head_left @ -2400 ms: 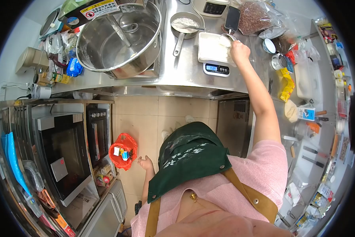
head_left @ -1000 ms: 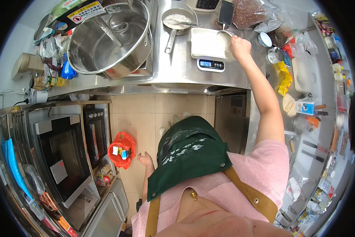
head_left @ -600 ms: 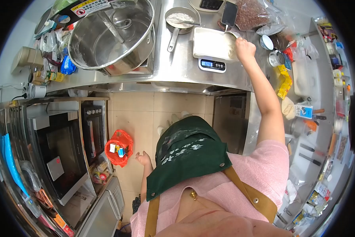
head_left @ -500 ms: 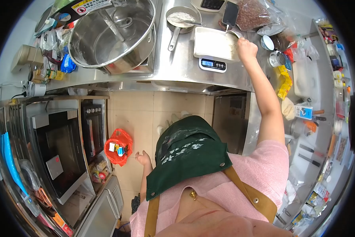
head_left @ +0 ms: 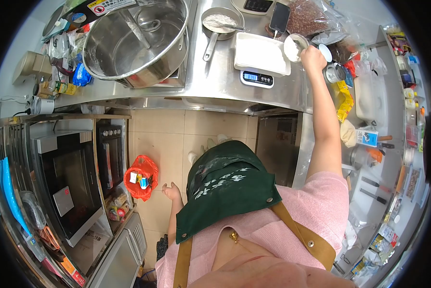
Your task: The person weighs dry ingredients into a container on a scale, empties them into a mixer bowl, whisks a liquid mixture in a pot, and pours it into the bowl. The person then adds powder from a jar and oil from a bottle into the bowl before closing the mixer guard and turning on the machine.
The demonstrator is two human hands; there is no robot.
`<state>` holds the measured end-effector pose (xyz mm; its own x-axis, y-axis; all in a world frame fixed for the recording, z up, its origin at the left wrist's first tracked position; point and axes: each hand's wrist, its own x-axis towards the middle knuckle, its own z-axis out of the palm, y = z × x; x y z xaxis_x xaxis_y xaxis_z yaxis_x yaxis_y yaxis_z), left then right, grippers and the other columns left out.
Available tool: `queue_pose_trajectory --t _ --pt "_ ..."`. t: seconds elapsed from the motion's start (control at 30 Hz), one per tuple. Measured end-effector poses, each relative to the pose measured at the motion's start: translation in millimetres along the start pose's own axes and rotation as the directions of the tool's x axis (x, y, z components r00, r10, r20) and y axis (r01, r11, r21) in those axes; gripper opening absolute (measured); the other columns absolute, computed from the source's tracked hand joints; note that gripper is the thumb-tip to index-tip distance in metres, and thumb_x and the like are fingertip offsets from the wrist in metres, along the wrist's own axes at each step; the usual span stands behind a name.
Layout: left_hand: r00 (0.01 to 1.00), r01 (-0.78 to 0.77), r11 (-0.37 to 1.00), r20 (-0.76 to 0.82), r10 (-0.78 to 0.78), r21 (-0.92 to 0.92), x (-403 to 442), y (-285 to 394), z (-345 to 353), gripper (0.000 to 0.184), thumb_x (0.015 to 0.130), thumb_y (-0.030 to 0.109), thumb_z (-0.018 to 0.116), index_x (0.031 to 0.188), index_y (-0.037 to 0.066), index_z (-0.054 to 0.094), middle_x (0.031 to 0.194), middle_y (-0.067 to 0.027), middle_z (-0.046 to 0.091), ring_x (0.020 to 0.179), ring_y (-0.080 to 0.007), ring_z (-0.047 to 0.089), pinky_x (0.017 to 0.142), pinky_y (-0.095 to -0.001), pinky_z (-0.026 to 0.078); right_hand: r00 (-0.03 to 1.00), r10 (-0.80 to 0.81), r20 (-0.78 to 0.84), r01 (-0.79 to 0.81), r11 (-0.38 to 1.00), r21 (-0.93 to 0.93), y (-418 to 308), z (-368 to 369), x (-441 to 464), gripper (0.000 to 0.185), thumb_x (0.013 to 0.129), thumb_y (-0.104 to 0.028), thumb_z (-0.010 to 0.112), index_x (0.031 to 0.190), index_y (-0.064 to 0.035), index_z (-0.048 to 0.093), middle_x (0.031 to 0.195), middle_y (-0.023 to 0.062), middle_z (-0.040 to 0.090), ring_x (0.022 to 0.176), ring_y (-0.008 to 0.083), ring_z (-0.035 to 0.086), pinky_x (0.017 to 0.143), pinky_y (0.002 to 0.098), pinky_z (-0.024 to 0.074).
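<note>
My right hand [head_left: 314,59] is closed at the rim of a small round bowl [head_left: 288,53] with white powder inside. A darker patch shows within the bowl, too small to make out. Just left of it, a white rectangular tray [head_left: 261,69] rests on a digital scale [head_left: 256,78] with a lit blue display. The tray's contents look white and are hard to tell from the tray itself. Low beside my green apron, my left hand [head_left: 172,191] hangs with fingers apart, holding nothing. Nearest to it is a red bag-lined bin [head_left: 141,189] on the floor.
A large steel mixing bowl [head_left: 133,72] stands left on the steel counter. Behind the tray are a saucepan [head_left: 210,48] of white powder, a phone [head_left: 279,18] and a bag of brown granules [head_left: 309,19]. A small light-blue bowl [head_left: 326,53] sits beyond my right hand.
My right hand has moved right from the tray's end, and the bowl with white powder now shows beside the tray. My left hand stays low.
</note>
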<state>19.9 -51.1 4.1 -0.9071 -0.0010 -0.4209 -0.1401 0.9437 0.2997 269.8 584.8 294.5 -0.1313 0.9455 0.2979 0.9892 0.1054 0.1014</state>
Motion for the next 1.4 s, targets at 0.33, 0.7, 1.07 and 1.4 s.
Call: queue_pose_trajectory --t 0.33,0.7,1.07,1.4 --pt "0.999 -0.039 0.999 0.005 0.039 0.022 1 -5 3 0.048 0.078 0.017 0.064 0.116 -0.006 0.047 0.111 -0.0277 0.05 0.105 -0.0396 0.049 0.091 -0.0438 0.041 0.999 -0.031 0.033 0.029 0.999 0.045 -8 -2 -5 0.026 0.072 -0.023 0.053 0.081 -0.0038 0.068 0.083 0.02 0.066 0.079 0.0376 0.065 0.069 0.0469 0.0516" --pt "0.999 -0.031 0.999 -0.011 0.031 0.008 3 -8 3 0.047 0.078 0.017 0.065 0.116 -0.005 0.048 0.111 -0.0274 0.05 0.103 -0.0395 0.05 0.09 -0.044 0.042 0.975 -0.218 -0.053 0.219 0.976 0.016 -39 -3 -13 0.02 0.074 -0.02 0.053 0.075 -0.005 0.066 0.076 0.0182 0.066 0.072 0.0346 0.066 0.063 0.0454 0.0524" --pt "1.0 -0.006 1.0 -0.031 0.006 -0.018 4 -10 8 0.047 0.078 0.018 0.066 0.114 -0.006 0.049 0.108 -0.0271 0.052 0.104 -0.039 0.049 0.09 -0.0434 0.042 0.897 -0.43 -0.104 0.418 0.901 -0.12 -76 3 -7 0.013 0.074 -0.013 0.054 0.07 -0.0057 0.064 0.067 0.0138 0.066 0.061 0.0281 0.067 0.052 0.0392 0.0524" --pt "0.999 0.04 0.999 -0.011 -0.04 0.023 -2 -16 8 0.047 0.077 0.019 0.066 0.114 -0.005 0.049 0.108 -0.0273 0.053 0.103 -0.0391 0.05 0.089 -0.0433 0.042 0.91 -0.377 -0.173 0.368 0.926 -0.081 -60 -10 -7 0.014 0.073 -0.015 0.053 0.066 -0.0056 0.062 0.063 0.0165 0.064 0.059 0.0309 0.066 0.051 0.0408 0.0518"
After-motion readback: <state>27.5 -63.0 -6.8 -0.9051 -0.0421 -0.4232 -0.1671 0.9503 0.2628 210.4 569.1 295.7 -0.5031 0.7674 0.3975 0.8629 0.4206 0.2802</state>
